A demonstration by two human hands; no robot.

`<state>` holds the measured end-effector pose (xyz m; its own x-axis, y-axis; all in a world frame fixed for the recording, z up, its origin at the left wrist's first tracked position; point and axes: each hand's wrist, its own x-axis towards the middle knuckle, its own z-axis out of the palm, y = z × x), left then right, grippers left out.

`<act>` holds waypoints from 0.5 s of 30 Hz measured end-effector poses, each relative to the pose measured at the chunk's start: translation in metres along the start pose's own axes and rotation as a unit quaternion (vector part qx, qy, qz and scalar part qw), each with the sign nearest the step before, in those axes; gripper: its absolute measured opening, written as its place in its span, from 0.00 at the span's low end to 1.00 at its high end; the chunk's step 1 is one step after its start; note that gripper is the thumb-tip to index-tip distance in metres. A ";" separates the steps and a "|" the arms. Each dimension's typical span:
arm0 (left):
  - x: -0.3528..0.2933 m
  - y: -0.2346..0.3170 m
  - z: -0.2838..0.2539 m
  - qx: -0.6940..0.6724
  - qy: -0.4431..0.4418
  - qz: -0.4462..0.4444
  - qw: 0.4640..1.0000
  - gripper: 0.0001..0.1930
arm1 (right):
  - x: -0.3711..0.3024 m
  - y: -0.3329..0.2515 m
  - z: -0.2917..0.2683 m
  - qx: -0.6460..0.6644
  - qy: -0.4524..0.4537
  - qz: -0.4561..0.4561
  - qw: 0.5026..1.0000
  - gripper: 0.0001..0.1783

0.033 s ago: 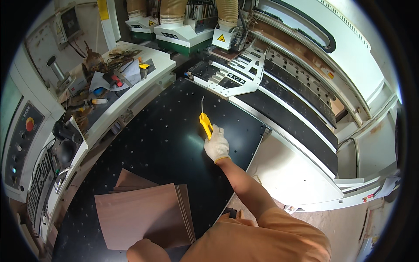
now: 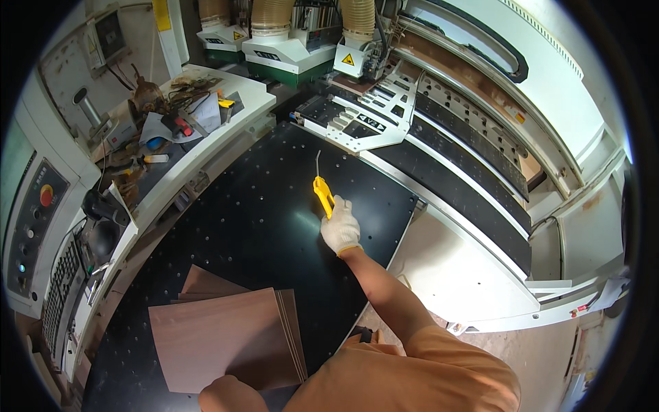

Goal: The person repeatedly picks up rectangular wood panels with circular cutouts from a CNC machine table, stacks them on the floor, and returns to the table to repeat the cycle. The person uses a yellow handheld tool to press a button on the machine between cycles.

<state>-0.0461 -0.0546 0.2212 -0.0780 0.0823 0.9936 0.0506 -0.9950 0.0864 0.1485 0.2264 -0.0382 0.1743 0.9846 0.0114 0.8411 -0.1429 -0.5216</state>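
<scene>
My right hand (image 2: 341, 226), in a white knit glove with a yellow cuff edge, is closed around a yellow air blow gun (image 2: 322, 194). Its thin bent metal nozzle (image 2: 318, 165) points away from me, over the black table (image 2: 274, 233) dotted with small holes. Nearer to me on the left lies a loose stack of brown panels (image 2: 220, 329), fanned slightly out of line. Part of my left arm (image 2: 233, 395) shows at the lower edge over the panels, while the left hand itself is out of sight.
A machine with ribbed hoses (image 2: 272, 17) stands at the far end, beside a slatted black-and-white bed (image 2: 467, 185). The left bench (image 2: 240, 99) carries scattered tools and paper. A control panel (image 2: 38, 206) with a red knob and a keyboard (image 2: 60, 288) are at far left.
</scene>
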 end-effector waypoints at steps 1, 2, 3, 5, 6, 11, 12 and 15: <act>0.000 0.001 0.001 0.001 0.002 0.002 1.000 0.11 | 0.000 0.000 -0.001 0.007 -0.003 0.002 1.000 0.37; 0.000 0.001 0.001 0.003 0.003 0.004 1.000 0.11 | 0.000 -0.001 -0.001 0.005 -0.004 0.003 1.000 0.37; 0.001 0.001 0.002 0.005 0.005 0.007 1.000 0.11 | 0.000 -0.001 -0.001 0.004 -0.005 0.004 1.000 0.37; 0.002 0.001 0.002 0.010 0.005 0.013 1.000 0.11 | 0.000 -0.002 -0.002 0.001 -0.007 0.004 1.000 0.37; 0.002 0.001 0.003 0.012 0.006 0.017 1.000 0.11 | 0.001 -0.002 -0.002 -0.001 -0.009 0.004 1.000 0.37; 0.003 0.001 0.006 0.019 0.016 0.029 0.999 0.11 | 0.002 -0.001 0.001 -0.021 -0.005 0.005 1.000 0.39; 0.003 0.001 0.006 0.021 0.017 0.032 0.999 0.11 | 0.002 0.000 0.002 -0.020 -0.003 0.005 1.000 0.39; 0.004 0.001 0.007 0.029 0.019 0.040 0.999 0.10 | 0.001 0.000 0.003 -0.017 0.004 0.001 1.000 0.39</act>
<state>-0.0397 -0.0546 0.2262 -0.1093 -0.0003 0.9940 0.1151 -0.9933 0.0123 0.1478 0.2281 -0.0407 0.1798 0.9836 0.0167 0.8580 -0.1485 -0.4917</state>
